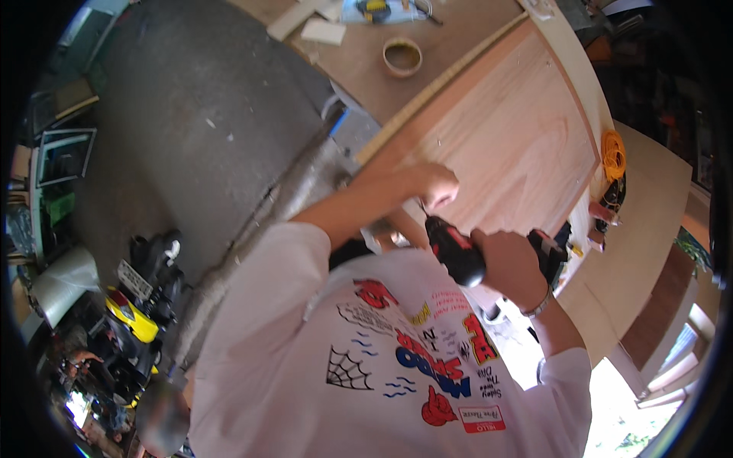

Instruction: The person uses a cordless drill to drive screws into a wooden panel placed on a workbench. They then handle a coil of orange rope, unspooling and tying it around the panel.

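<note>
My right hand (508,263) is wrapped round the grip of a black and red power drill (456,248). The drill's thin bit points up and left, at the near edge of a reddish wooden panel (519,130). Close to the bit's tip, my left hand (437,187) is closed with its fingers curled down; whatever they pinch is hidden. Where exactly the bit's tip touches cannot be made out. Small shiny spots, perhaps screw heads, show on the panel's face.
A tape roll (402,58) stands on the brown board (351,57) beyond the panel, with a yellow and black tape measure (374,9) farther back. Coiled orange cord (613,155) lies at the right. A yellow and black motorcycle (134,317) is at the lower left.
</note>
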